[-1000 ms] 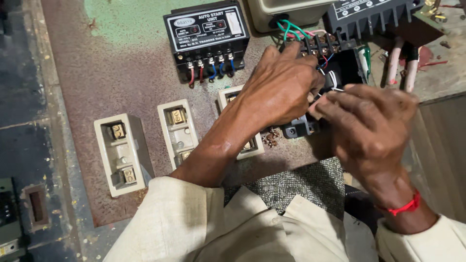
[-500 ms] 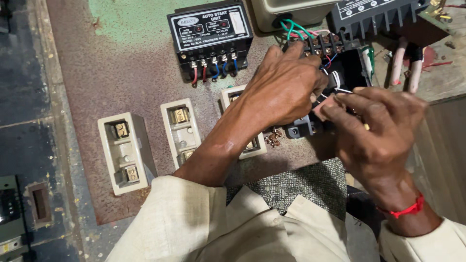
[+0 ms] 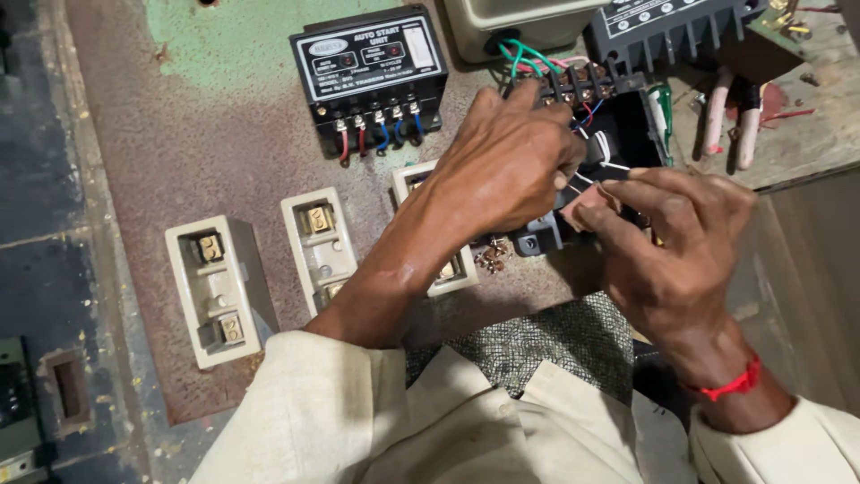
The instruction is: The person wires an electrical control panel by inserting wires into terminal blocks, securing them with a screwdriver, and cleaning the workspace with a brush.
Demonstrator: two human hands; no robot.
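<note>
Head view | left hand (image 3: 506, 166) curled over the black terminal block (image 3: 627, 134) at 1 o'clock, fingers pressed together on its wiring | right hand (image 3: 676, 237) at 3 o'clock pinching a thin white wire (image 3: 602, 164) beside the block | black control unit (image 3: 372, 67) at 12 | cream fuse holders (image 3: 219, 287) at 9 on the rusty bench (image 3: 206, 170)

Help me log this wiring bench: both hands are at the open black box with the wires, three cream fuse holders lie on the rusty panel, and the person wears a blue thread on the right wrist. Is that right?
Not quite: in the head view the thread on the right wrist is red, not blue. The rest holds: the left hand and right hand work at the black box, and three cream fuse holders lie on the rusty panel.
</note>
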